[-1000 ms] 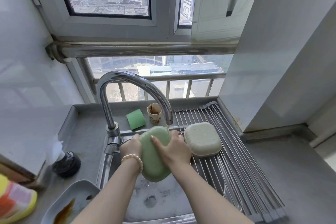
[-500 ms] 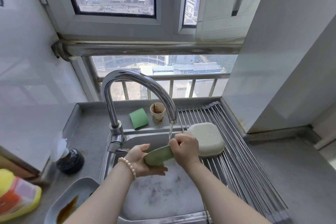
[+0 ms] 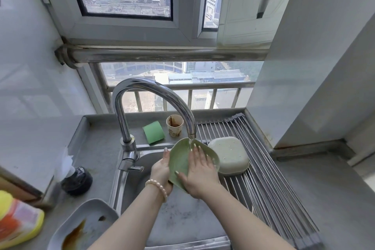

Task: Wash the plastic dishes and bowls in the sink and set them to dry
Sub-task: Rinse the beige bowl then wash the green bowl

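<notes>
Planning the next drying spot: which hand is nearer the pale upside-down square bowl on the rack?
Right hand, just beside the pale bowl; left hand is across the green dish.

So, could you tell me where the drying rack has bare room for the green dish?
Free: rack bars right of and in front of the pale upturned bowl, and behind it toward the sill. Crowded: the corner by the faucet, paper cup and sponge.

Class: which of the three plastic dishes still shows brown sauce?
The grey dish on the counter left of the sink; the green and pale ones look clean.
</notes>
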Tool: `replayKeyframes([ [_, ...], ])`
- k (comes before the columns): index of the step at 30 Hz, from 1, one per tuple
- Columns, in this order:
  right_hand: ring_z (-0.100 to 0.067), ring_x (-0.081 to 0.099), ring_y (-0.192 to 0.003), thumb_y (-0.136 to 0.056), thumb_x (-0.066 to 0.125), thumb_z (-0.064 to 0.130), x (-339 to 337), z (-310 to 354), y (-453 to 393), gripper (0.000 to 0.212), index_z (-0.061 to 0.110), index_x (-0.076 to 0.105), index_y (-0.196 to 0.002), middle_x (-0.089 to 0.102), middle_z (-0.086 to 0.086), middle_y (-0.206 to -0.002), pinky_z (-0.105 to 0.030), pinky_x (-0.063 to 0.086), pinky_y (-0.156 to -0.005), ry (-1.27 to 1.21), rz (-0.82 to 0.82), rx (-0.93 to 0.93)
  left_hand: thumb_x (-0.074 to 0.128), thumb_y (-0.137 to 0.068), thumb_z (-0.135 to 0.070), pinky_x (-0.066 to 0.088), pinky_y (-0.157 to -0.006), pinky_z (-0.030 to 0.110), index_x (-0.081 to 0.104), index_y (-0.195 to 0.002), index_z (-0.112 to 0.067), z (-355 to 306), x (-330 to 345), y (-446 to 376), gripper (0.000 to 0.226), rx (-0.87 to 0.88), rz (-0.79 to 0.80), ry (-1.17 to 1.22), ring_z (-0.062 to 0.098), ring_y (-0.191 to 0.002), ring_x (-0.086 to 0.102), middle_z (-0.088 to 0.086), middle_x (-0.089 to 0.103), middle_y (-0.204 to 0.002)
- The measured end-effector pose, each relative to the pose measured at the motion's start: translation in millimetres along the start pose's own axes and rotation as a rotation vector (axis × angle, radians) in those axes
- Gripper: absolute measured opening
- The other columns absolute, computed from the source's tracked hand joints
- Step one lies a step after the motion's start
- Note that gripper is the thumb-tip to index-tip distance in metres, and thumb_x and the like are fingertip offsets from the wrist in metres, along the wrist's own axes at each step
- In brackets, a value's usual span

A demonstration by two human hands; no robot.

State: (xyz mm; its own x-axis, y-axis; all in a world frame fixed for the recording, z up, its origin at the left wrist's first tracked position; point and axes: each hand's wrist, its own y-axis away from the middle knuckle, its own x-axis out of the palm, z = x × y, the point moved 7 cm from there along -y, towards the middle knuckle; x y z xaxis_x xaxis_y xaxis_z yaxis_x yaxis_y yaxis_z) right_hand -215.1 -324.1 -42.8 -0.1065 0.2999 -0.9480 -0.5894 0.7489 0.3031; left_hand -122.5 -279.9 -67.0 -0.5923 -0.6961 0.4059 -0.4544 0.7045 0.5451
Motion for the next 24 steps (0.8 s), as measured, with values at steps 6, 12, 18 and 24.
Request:
replayKeyframes([
  [6,-0.020,-0.025,-0.143,-0.101,0.023,0.046,-4.1,36.4,-13.2,0.073,0.008,-0.017,-0.150,-0.027,-0.009,-0.155,-0.034,-0.017,-0.116,-0.136,0.078,-0.152,0.033,-0.101,-0.045,0.041,-0.098,0.040,0.061,-0.121,-0.007,13.0,4.9,9.6,0.051,-0.205,0.172,0.275,0.027,-0.114,0.058,0.013,0.064,-0.124],
  [12,-0.022,-0.005,-0.148,-0.101,0.036,0.019,3.9,48.0,0.6,0.060,0.006,0.007,-0.153,-0.002,-0.011,-0.160,-0.030,-0.008,-0.116,-0.203,0.122,-0.374,0.046,-0.093,-0.050,0.051,-0.083,0.042,0.063,-0.105,-0.004,19.5,-4.7,2.5,0.050,-0.318,0.161,0.303,0.029,-0.088,0.062,0.015,0.066,-0.091],
  [18,-0.023,0.020,-0.145,-0.103,0.031,0.028,-2.0,27.4,20.8,0.044,0.018,0.042,-0.144,0.024,-0.007,-0.157,-0.034,0.019,-0.117,-0.166,0.151,-0.389,0.044,-0.093,-0.056,0.056,-0.078,0.042,0.058,-0.117,0.007,19.6,-9.0,-4.8,0.069,-0.284,0.071,0.199,0.034,-0.089,0.066,0.024,0.067,-0.106],
  [24,-0.028,0.009,-0.147,-0.103,0.024,0.043,-7.5,1.1,3.6,0.066,0.001,0.010,-0.151,0.006,-0.016,-0.159,-0.039,0.013,-0.119,-0.025,0.033,-0.056,0.035,-0.098,-0.052,0.055,-0.065,0.033,0.061,-0.115,0.001,16.5,1.4,-1.2,0.062,-0.206,0.098,0.161,0.029,-0.096,0.065,0.018,0.067,-0.113],
])
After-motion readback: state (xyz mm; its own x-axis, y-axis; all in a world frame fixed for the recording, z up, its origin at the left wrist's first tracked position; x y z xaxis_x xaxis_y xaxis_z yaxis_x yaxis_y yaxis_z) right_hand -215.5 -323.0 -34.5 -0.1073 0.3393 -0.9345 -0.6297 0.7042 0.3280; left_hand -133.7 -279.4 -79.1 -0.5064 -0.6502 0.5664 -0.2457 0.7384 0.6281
